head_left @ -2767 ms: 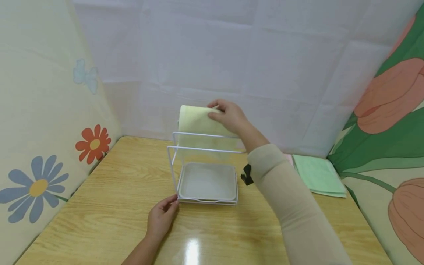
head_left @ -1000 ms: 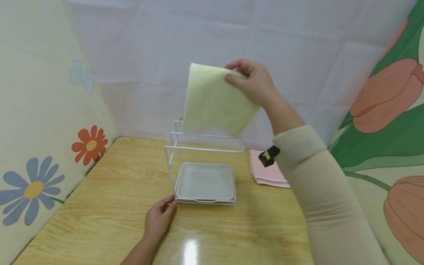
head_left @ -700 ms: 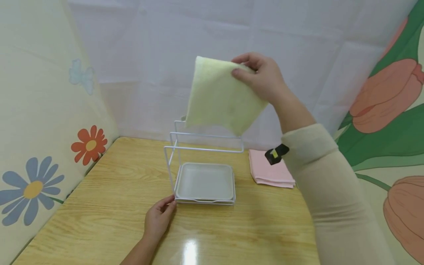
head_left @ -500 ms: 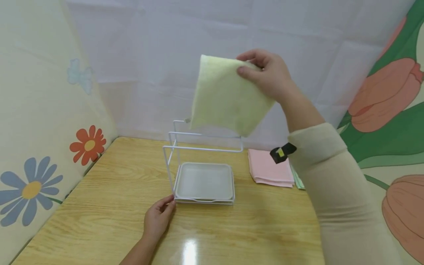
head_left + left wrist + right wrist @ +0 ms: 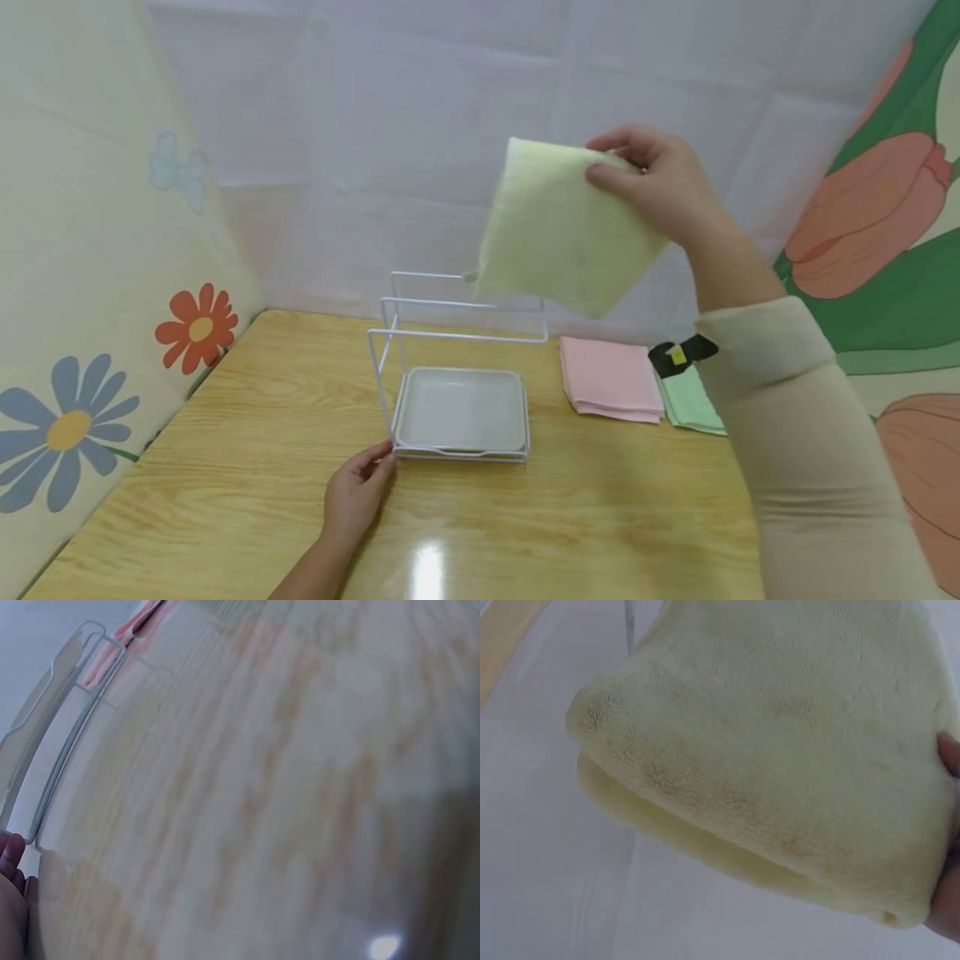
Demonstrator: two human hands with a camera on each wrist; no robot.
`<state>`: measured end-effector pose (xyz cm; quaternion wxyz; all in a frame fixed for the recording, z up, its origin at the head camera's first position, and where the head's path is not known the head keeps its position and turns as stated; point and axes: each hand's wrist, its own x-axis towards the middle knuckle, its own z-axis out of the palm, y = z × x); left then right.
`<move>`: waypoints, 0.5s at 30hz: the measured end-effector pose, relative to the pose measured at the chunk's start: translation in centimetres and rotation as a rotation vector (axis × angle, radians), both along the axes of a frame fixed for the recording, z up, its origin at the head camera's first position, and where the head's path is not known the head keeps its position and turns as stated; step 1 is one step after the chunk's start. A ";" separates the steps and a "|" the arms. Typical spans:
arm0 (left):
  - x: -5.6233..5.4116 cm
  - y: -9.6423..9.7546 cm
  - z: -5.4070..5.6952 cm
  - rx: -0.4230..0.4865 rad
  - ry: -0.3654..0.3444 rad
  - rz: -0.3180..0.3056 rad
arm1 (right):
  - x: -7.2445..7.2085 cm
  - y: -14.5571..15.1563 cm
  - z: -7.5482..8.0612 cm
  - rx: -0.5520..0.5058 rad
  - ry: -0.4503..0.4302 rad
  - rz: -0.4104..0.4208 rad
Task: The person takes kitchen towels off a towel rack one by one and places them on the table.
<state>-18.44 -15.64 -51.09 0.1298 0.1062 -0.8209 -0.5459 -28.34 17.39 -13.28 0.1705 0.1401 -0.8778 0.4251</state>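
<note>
High above the table, my right hand (image 5: 663,179) pinches a folded pale yellow towel (image 5: 570,225) by its top edge, thumb in front. The towel hangs to the back right of a white wire rack (image 5: 465,337), its lower edge covering part of the back rails. In the right wrist view the fleecy towel (image 5: 780,765) shows its folded layers. My left hand (image 5: 356,492) holds the rack's front left corner between thumb and fingers. A light grey tray (image 5: 461,408) sits in the rack's base. The left wrist view catches only part of my left hand (image 5: 11,907) beside the rack.
A folded pink towel (image 5: 611,379) lies on the wooden table (image 5: 285,400) right of the rack. Beside it is a green towel (image 5: 693,402), partly hidden by my right sleeve. A white cloth wall stands behind, with flower-printed panels at both sides.
My right hand has lifted the yellow towel up off the rack's rails and carried it to the right. The left hand has stayed at the rack's corner.
</note>
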 end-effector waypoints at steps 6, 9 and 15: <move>0.1 0.1 0.2 0.010 0.012 -0.006 | 0.2 2.3 -0.2 0.010 -0.034 -0.044; 0.2 0.2 0.4 0.008 0.004 -0.007 | 0.4 3.6 -0.4 0.015 -0.026 -0.062; 0.1 0.2 0.3 -0.013 0.020 -0.008 | 1.1 5.8 -0.8 0.024 -0.021 -0.100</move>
